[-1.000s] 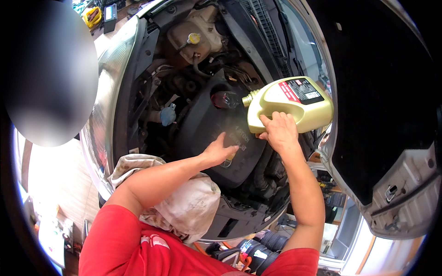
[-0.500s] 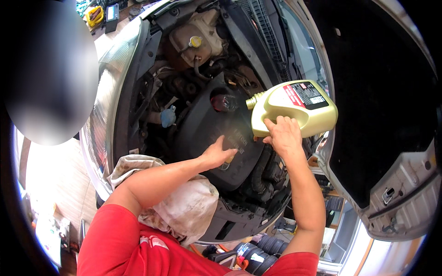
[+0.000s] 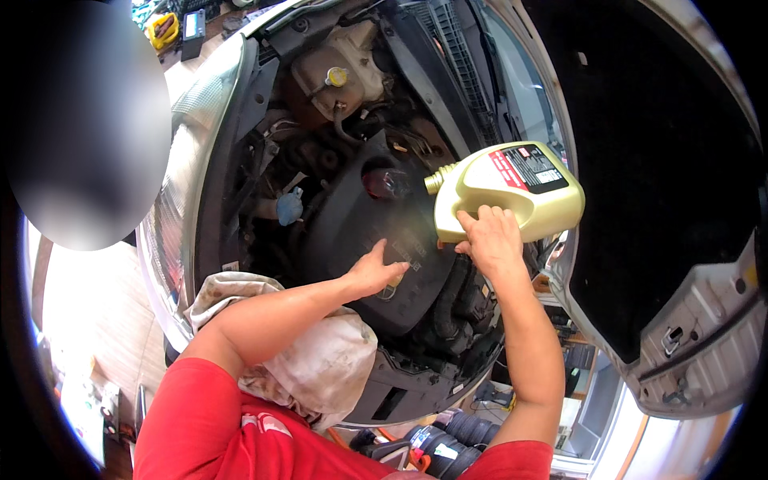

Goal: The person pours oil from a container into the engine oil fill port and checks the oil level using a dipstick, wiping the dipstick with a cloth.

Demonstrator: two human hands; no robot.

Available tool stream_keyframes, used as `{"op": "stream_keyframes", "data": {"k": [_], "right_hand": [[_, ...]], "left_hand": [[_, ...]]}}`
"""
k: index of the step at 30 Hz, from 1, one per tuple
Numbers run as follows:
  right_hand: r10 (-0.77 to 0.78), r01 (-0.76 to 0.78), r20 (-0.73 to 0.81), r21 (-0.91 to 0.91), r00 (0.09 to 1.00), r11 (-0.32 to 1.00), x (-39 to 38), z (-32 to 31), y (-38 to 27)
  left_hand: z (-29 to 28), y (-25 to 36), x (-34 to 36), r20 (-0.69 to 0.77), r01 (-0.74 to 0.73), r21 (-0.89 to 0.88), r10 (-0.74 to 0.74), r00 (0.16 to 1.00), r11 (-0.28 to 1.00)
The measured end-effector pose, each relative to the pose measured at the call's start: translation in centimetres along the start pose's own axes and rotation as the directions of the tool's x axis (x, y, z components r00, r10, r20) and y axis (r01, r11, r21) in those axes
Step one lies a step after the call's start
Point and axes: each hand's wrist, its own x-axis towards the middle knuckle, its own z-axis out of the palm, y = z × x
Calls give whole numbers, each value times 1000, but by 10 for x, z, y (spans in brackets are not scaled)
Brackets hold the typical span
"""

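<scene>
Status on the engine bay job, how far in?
Done: hood is up, stained cloth draped over the front edge. In hand: right hand tips the pale yellow plastic jug, spout aimed down at the black engine cover, where the left hand rests. No stream visible, and I can't see the filler opening. Left: finishing the pour, setting the jug down, closing up.

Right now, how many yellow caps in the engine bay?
1. A yellow cap sits on the pale reservoir at the rear of the bay. The jug in the right hand has a yellowish neck; more caps may be hidden.
</scene>
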Motion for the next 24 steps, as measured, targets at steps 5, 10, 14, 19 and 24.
{"op": "stream_keyframes", "data": {"k": [5, 10, 14, 19, 24], "right_hand": [[-1, 1, -5, 1, 1000, 1000, -2, 1, 0], [-2, 2, -4, -8, 1000, 1000, -1, 0, -1], [-4, 4, -2, -7, 1000, 1000, -1, -1, 0], [-12, 12, 4, -6, 1000, 1000, -1, -3, 0], [-15, 15, 17, -22, 1000, 1000, 0, -3, -1]], "left_hand": [[0, 2, -2, 15, 21, -1, -21, 1000, 1000], [1, 1, -1, -1, 11, 6, -11, 1000, 1000], [2, 0, 0, -7, -3, 4, 3, 1000, 1000], [2, 0, 0, -6, -11, 11, 11, 1000, 1000], [3, -3, 2, -10, -12, 13, 13, 1000, 1000]]}}
